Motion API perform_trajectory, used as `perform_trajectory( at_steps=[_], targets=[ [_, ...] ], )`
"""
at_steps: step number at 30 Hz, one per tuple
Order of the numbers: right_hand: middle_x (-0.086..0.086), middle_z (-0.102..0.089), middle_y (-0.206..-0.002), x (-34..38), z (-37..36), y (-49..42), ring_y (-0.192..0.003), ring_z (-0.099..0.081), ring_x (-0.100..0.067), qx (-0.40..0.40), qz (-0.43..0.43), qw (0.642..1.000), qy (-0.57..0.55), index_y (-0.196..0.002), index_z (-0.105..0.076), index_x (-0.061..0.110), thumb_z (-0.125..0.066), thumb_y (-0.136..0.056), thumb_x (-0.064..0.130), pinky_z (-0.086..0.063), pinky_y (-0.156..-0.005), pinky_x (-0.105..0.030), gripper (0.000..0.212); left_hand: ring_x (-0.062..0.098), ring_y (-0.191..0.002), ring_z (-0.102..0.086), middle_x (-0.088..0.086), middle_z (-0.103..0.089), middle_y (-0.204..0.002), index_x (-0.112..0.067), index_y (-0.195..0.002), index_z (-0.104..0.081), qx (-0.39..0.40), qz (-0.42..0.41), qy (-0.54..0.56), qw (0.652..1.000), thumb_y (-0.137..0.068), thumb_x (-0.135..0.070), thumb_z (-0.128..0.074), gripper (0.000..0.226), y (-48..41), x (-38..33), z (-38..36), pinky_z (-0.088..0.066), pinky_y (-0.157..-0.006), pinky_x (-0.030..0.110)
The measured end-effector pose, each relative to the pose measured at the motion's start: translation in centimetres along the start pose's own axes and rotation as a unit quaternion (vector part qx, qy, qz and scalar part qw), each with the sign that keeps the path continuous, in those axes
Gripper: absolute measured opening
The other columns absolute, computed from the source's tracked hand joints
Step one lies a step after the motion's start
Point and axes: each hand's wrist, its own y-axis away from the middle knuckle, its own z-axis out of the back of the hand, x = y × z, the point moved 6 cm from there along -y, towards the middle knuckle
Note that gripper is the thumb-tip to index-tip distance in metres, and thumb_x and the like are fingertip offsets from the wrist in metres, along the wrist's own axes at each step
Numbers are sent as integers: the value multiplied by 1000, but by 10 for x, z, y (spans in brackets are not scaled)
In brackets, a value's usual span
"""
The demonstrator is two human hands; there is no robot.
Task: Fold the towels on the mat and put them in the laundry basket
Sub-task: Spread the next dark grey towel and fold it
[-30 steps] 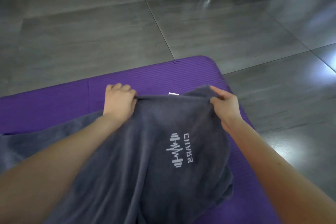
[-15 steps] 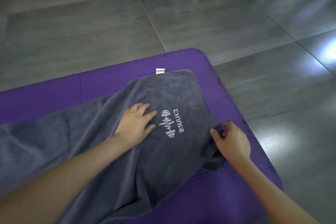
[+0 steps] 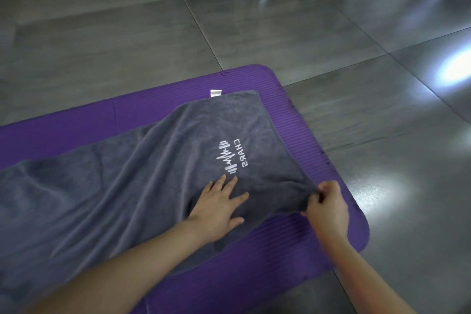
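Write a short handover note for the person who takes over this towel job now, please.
Left hand: flat on the grey towel, fingers straight.
Right hand: pinches the towel's near right corner.
Towel: spread along the purple mat, logo up.
Laundry basket: not in view.
Done: towel laid out.
Left: fold it, put it in the basket.

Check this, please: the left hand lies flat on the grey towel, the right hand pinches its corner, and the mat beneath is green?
Wrong in one thing: the head view shows a purple mat, not green. The left hand, right hand and grey towel are as you say.
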Motion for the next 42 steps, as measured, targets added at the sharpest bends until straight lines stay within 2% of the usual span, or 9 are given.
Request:
perform_trajectory(
  at_steps=[8,13,16,20,23,25,28,35,42],
  targets=[
    [-8,-64,-106,-16,21,-5,-98,-58,-28,3,48,887,460,-100,-52,17,-54,-78,16,-34,-89,-38,22,32,-145,6,9,4,-158,-32,-148,-19,17,-60,-14,998,-95,-47,-41,59,2,-54,-7,-2,-117,47],
    [-21,-57,-128,23,-42,30,-116,-54,-43,74,295,867,394,-125,-61,18,-65,-72,30,-35,-96,-62,55,31,-145,3,8,-1,-159,-31,-147,-25,18,-62,-52,997,-96,-44,-41,55,23,-29,14,-5,-118,44],
    [-17,-36,-148,40,-75,53,-136,-33,-40,160,299,829,445,-141,-41,26,-49,-84,52,-14,-107,-64,63,30,-145,1,7,-4,-159,-32,-147,-24,26,-60,-100,993,-97,-43,-40,54,53,9,30,-7,-116,42],
    [-19,-64,-117,98,-111,100,-107,-61,-40,170,371,813,415,-107,-71,15,-86,-52,35,-39,-97,-60,60,25,-146,-1,3,-7,-159,-32,-147,-26,57,-11,-131,990,-97,-43,-39,52,110,76,50,-11,-117,37],
    [-17,-37,-147,155,-146,156,-134,-36,-37,217,473,776,356,-136,-47,20,-62,-84,36,-19,-112,-59,56,27,-143,-21,3,-25,-154,-32,-141,-38,11,59,-120,991,-96,-43,-42,47,168,136,57,-25,-114,37],
    [-14,-13,-157,180,-168,187,-144,-13,-34,235,529,729,366,-147,-26,21,-41,-97,31,-2,-116,-54,53,34,-113,-59,12,-61,-125,-25,-117,-64,-72,98,-109,987,-83,-40,-56,38,211,171,64,-52,-91,41],
    [-15,-11,-157,211,-191,232,-144,-10,-35,237,600,669,370,-148,-21,21,-39,-98,29,0,-116,-53,54,30,-79,-70,11,-72,-93,-17,-93,-73,-152,213,-49,964,-77,-43,-44,42,289,238,51,-55,-72,33],
    [-10,-19,-156,260,-244,316,-144,-16,-30,299,690,528,393,-150,-20,26,-45,-97,31,-8,-116,-47,59,39,-107,-58,20,-63,-116,-6,-113,-64,-267,568,221,747,-87,-15,-58,27,465,354,-19,-43,-87,42],
    [-3,-43,-140,294,-288,391,-128,-40,-25,319,718,445,430,-144,-31,27,-45,-95,39,-30,-104,-37,53,38,-95,-62,23,-67,-98,0,-96,-67,-251,657,408,582,-87,-17,-57,22,525,375,-143,-43,-75,35]
  ],
)
